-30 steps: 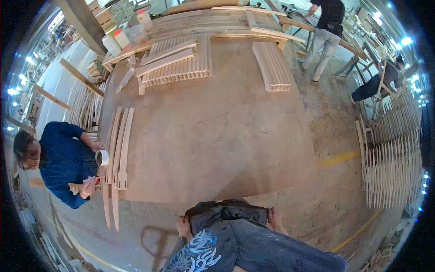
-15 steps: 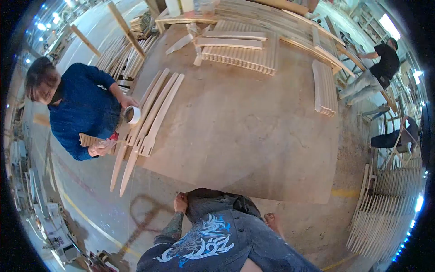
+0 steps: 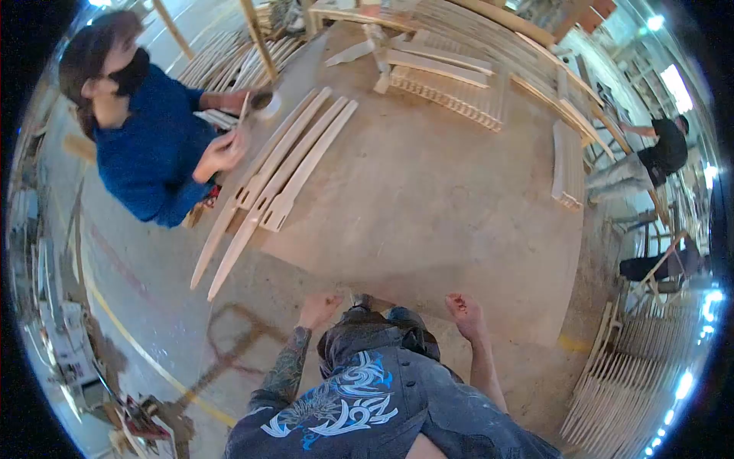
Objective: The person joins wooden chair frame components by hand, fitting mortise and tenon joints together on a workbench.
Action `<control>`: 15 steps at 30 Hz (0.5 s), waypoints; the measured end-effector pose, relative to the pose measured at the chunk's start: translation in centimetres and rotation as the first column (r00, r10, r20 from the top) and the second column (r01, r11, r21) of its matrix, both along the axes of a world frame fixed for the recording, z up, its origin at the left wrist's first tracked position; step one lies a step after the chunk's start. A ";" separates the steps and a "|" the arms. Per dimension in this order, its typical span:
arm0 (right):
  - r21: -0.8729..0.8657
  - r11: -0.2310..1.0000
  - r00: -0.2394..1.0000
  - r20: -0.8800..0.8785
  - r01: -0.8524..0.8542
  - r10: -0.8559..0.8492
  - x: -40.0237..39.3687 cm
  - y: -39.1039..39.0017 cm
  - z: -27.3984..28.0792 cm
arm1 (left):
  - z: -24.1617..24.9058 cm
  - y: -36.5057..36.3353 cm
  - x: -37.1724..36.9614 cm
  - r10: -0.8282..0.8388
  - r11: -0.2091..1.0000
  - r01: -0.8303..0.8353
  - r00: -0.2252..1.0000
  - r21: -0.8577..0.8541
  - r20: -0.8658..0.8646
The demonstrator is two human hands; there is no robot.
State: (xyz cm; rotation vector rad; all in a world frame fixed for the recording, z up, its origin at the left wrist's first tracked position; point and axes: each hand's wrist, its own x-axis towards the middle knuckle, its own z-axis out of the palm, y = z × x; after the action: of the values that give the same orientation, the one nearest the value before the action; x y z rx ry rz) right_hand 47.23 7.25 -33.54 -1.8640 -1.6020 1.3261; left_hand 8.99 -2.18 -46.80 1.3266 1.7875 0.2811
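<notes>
My left hand (image 3: 319,309) is in front of my body over the near edge of the tabletop, its fingers loosely curled and slightly blurred, with nothing visible in them. On the other side my right hand (image 3: 465,312) is raised over the same edge, fingers curled in and seemingly holding nothing. Neither hand touches any wood. The brown tabletop (image 3: 459,206) spreads ahead. Long shaped wooden pieces (image 3: 283,164) with slots lie on its left side, nearer to the co-worker than to me.
A masked co-worker in a blue top (image 3: 157,141) stands at the left, near a tape roll (image 3: 266,105). Wooden strips (image 3: 440,96) are stacked at the back, another bundle (image 3: 566,164) at the right. Another person (image 3: 661,153) works farther right. Wooden slats (image 3: 619,375) stand lower right.
Both my hands have moved forward and out from my jacket. My view has shifted, and the table looks closer. The co-worker has raised their head and brought both hands together.
</notes>
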 end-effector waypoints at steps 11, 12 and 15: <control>0.026 0.888 0.888 -0.015 -0.459 0.459 -8.6 0.1 2.8 | 9.8 24.9 -8.4 0.392 0.818 -0.050 0.777 0.573 -0.492; 0.036 0.895 0.895 -0.002 -0.445 0.445 -8.3 0.2 3.2 | 8.7 25.9 -9.3 0.387 0.810 -0.041 0.786 0.585 -0.481; 0.009 0.944 0.943 0.052 -0.329 0.328 -5.8 -0.6 3.3 | 6.5 28.3 -10.9 0.260 0.920 0.010 0.733 0.392 -0.629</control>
State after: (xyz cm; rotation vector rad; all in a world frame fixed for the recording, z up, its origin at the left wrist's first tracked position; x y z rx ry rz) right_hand 41.44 6.66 -30.24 -1.6813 -2.0127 1.3977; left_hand -1.96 26.09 -40.25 1.7224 2.5442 0.2350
